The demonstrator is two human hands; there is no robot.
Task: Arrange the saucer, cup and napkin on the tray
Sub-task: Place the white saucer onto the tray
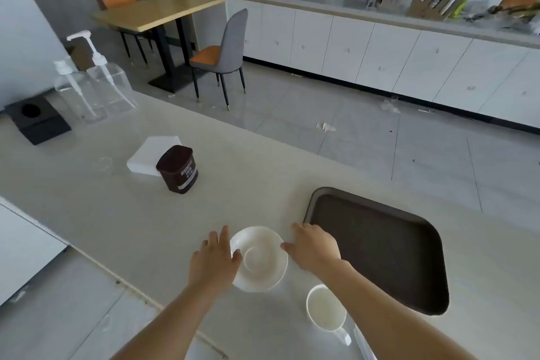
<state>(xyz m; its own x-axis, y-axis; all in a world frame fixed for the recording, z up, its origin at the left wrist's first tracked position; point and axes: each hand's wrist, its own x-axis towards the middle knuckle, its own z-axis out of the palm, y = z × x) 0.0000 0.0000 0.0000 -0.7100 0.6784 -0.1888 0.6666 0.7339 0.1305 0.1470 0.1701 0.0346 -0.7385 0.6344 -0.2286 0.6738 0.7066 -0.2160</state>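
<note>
A white saucer (260,259) sits low over the pale counter, near its front edge. My left hand (214,260) grips the saucer's left rim, thumb on top. On the right rim rests the thumb of my right hand (314,247), fingers curled down beside it. A white cup (325,311) stands upright just under my right forearm, handle toward me. The dark brown tray (394,257) lies empty to the right of the saucer. A stack of white napkins (147,155) lies further back on the left.
A brown cocoa tin (177,169) stands against the napkins. Two clear pump bottles (99,82) and a black box (35,120) are at the back left. A small clear dish (102,164) lies left of the napkins. Beyond the counter's far edge is floor.
</note>
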